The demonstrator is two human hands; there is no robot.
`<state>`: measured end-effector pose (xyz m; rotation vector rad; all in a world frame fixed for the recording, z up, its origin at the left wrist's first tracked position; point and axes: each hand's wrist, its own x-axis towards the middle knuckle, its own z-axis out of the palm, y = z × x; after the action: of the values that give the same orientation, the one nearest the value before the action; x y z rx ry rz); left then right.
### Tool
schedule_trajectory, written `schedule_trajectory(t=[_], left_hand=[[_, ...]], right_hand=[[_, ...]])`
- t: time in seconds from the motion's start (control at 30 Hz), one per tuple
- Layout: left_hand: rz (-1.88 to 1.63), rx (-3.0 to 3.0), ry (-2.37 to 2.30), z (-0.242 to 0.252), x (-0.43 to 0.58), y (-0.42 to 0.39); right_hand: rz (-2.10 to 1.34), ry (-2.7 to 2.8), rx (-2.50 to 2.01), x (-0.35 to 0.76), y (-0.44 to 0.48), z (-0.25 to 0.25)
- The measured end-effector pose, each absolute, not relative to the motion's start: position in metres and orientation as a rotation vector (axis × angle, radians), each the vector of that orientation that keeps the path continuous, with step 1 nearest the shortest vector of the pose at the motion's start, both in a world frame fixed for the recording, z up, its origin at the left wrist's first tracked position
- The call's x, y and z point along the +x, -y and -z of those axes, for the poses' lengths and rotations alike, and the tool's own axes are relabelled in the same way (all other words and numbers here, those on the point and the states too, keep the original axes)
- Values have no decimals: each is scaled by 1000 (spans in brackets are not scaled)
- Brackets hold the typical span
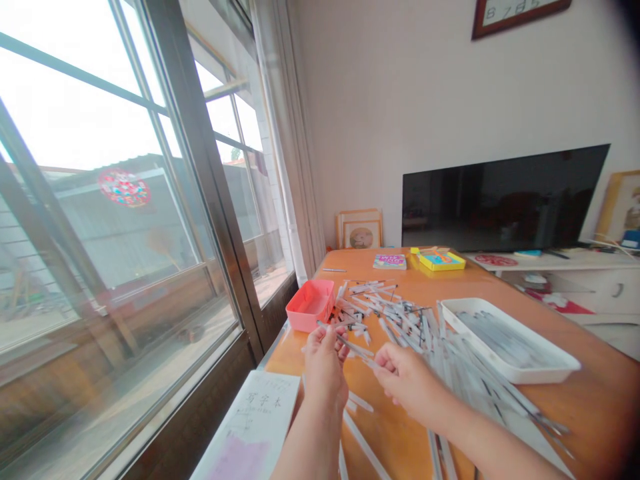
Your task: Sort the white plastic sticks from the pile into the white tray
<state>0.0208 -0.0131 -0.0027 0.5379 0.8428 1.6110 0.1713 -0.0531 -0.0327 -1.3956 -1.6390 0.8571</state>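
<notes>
Above the table's near side, my left hand [325, 353] is closed, its thumb and fingers pinching a thin dark pen refill [353, 345]. The refill slants down to the right, towards my right hand [407, 377]. That hand is closed too, gripping a whitish see-through pen barrel [371, 361] at the refill's right end. Fingers hide part of both pieces, so I cannot tell how deep the refill sits in the barrel. Beyond my hands lies a heap of clear pen parts and caps [385, 303]. A pink basket [310, 323] stands just past my left hand.
A white tray [550, 373] of clear tubes stands right, beside long loose tubes [457, 373]. A notebook [260, 407] lies at near left, by the window [125, 267]. A yellow box [443, 265] and purple booklet [390, 262] lie at the table's far end.
</notes>
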Motion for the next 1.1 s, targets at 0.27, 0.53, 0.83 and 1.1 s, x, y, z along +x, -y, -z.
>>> schedule_trajectory(t=[0.27,0.53,0.83,1.1], left_hand=[[-1563,634,-808,7,28,16],[-1542,719,-767,10,33,19],[-1504,734,-738,4,39,27],[-1510,737,-744,3,42,28]], right_hand=[[-877,1600,-1349,173,51,31],[-736,1610,-1399,174,61,16],[-626,1670,-1341,181,60,19],[-548,1686,-1369,181,65,13]])
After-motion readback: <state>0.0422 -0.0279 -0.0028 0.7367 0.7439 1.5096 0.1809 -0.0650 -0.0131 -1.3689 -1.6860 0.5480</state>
